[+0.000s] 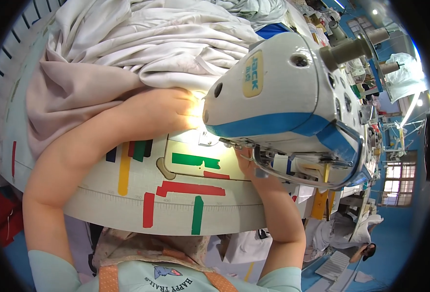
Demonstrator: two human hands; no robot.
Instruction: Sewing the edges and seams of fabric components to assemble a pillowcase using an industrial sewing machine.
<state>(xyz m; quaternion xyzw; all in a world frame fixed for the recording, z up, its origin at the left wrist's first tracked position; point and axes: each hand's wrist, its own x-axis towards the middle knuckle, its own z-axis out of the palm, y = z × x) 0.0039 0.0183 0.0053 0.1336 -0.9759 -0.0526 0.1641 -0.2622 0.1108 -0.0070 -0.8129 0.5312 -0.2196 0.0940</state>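
A white and blue sewing machine head reaches over the table from the right. My left hand is beside its needle area, fingers bent and close together at the edge of the pale fabric. Glare from the machine lamp washes out the fingertips. A pinkish-grey part of the fabric drapes along my left forearm. Mostly behind the machine head is my right hand, low over the metal plate; its fingers are hidden.
Red, green and yellow tape strips mark the table near its ruled front edge. Thread-stand parts rise behind the machine. At the lower right, another person is far off among piles of white cloth.
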